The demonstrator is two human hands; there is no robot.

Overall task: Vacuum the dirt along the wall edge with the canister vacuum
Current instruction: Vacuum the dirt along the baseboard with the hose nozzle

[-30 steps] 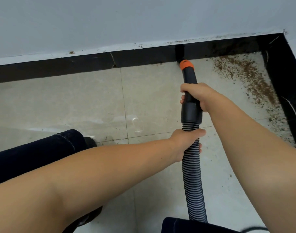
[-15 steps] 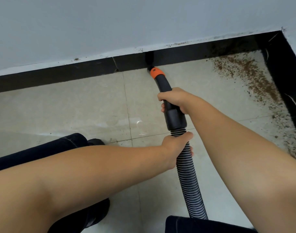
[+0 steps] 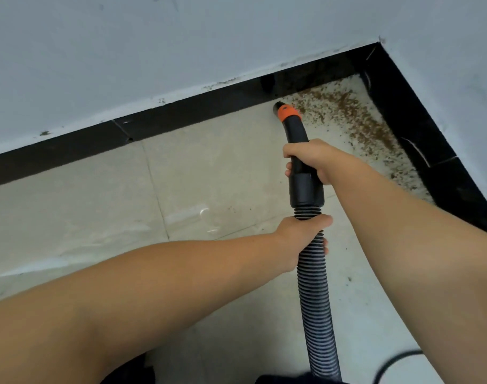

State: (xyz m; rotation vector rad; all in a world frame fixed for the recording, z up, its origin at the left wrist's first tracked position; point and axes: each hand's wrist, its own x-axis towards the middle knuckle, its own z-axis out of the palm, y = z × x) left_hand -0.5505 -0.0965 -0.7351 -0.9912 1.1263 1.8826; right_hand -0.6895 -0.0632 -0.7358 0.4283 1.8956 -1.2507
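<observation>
The black nozzle (image 3: 297, 139) is grasped by the right hand (image 3: 310, 159); the ribbed hose (image 3: 315, 295) is gripped just behind it by the left hand (image 3: 300, 236). Beyond both hands, the orange-collared tip (image 3: 288, 112) is set at the edge of the brown dirt (image 3: 356, 117) beside the black skirting (image 3: 198, 109).

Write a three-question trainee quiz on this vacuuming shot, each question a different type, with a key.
1. True or false: the nozzle tip rests at the left edge of the brown dirt.
2. Which hand grips the ribbed hose?
A. left hand
B. right hand
C. neither
3. Fill in: the dirt lies in the corner along the black ____.

Key: 1 true; 2 A; 3 baseboard. The right hand holds the black handle.
</observation>
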